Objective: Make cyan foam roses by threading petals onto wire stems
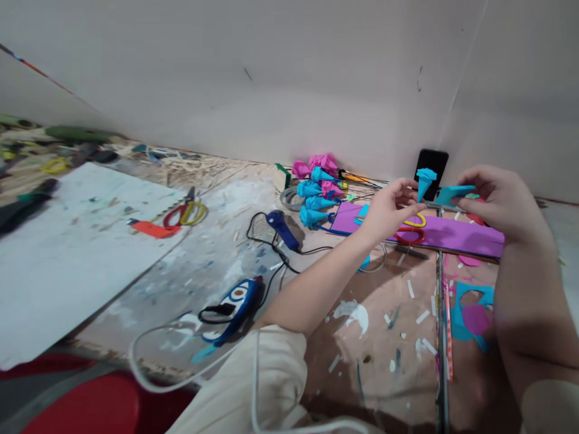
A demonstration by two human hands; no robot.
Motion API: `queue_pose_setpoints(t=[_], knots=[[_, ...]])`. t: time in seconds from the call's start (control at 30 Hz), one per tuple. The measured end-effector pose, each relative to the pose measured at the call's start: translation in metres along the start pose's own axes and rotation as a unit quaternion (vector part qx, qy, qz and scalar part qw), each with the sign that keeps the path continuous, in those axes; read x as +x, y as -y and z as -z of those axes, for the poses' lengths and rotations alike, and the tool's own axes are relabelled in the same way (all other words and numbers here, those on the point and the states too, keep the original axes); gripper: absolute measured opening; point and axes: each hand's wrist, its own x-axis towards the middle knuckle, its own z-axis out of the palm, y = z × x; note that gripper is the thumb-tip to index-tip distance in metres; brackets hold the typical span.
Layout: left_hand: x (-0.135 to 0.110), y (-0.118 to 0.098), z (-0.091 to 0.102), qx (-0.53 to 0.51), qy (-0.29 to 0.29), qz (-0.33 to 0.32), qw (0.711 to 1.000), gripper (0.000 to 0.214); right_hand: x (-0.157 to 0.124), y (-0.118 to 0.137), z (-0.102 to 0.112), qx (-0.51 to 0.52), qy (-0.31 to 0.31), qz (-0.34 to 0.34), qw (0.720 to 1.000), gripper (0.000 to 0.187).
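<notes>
My left hand (pixel 395 208) pinches a small blue paper flower (pixel 426 181) by its pointed lower end, with the ruffled top facing up. Facing it, my right hand (pixel 495 196) grips a folded blue paper piece (pixel 451 194) between thumb and fingers. The two blue pieces are close but apart. Below my hands lies a purple sheet (pixel 456 234), and scissors with red and yellow handles (pixel 411 235) rest on it. Several finished-looking blue flowers (pixel 313 217) and pink flowers (pixel 322 163) on thin stems lie to the left of my left hand.
A black phone (pixel 432 166) leans against the wall. Cut blue paper (pixel 461 319) and white scraps lie in front. Leftward are a dark blue corded device (pixel 283 231), a blue-and-white tool (pixel 235 307), a white sheet (pixel 81 253), more scissors (pixel 183 215) and a red stool (pixel 90 404).
</notes>
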Motion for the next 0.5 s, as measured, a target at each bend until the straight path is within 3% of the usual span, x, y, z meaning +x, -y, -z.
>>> queue_pose_setpoints(t=[0.2,0.5], knots=[[0.0,0.005,0.0,0.027,0.006,-0.011,1.0,0.042,0.0,-0.001,-0.004,-0.036,0.007,0.021,0.999,0.018],[-0.003,-0.002,-0.001,0.011,0.024,-0.016,1.0,0.04,0.003,-0.002,-0.02,0.064,-0.008,-0.033,0.997,0.014]])
